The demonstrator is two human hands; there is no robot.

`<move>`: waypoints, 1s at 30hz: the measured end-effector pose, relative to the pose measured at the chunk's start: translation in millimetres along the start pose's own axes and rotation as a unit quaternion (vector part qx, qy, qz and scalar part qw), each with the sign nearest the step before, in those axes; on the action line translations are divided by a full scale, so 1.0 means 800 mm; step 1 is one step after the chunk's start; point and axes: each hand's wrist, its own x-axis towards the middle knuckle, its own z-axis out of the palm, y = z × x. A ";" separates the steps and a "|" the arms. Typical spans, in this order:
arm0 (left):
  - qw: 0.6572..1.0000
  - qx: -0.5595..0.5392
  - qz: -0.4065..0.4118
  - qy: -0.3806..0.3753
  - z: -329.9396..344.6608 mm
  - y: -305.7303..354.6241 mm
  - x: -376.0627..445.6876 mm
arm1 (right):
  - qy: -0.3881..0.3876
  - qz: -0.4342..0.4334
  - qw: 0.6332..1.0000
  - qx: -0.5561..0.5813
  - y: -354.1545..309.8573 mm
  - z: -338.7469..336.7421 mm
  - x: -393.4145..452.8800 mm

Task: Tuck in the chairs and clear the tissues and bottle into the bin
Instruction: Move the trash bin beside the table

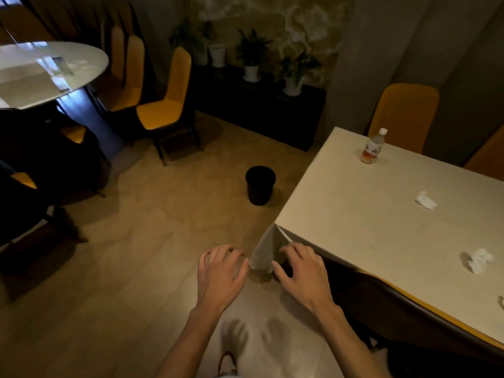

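A cream table [368, 214] fills the right side. On it stand a plastic bottle [372, 146] with a white cap near the far end and two crumpled white tissues [425, 199] [478, 260]; a third white scrap [501, 301] shows at the right edge. A black bin [260, 184] sits on the floor left of the table. My left hand [219, 274] and my right hand [302, 271] hover empty with loosely spread fingers near the table's near corner. A yellow chair [403, 115] stands behind the far end, and another yellow chair back [488, 156] shows at the right.
A dark chair with yellow edging [381, 298] lies along the table's near side. Left of the bin, a yellow chair [166, 105] faces a round white table [41, 75] with more chairs. A dark cabinet [259, 105] with potted plants lines the back wall.
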 end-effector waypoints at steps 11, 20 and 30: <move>1.000 -0.021 0.016 0.004 -0.025 -0.117 0.120 | 0.022 0.024 0.999 0.024 -0.098 0.052 0.135; 0.999 -0.019 0.037 -0.008 0.002 -0.165 0.248 | 0.012 0.049 0.998 0.044 -0.094 0.086 0.264; 0.996 -0.011 0.084 -0.025 0.035 -0.189 0.503 | 0.029 0.063 0.994 0.082 -0.059 0.090 0.504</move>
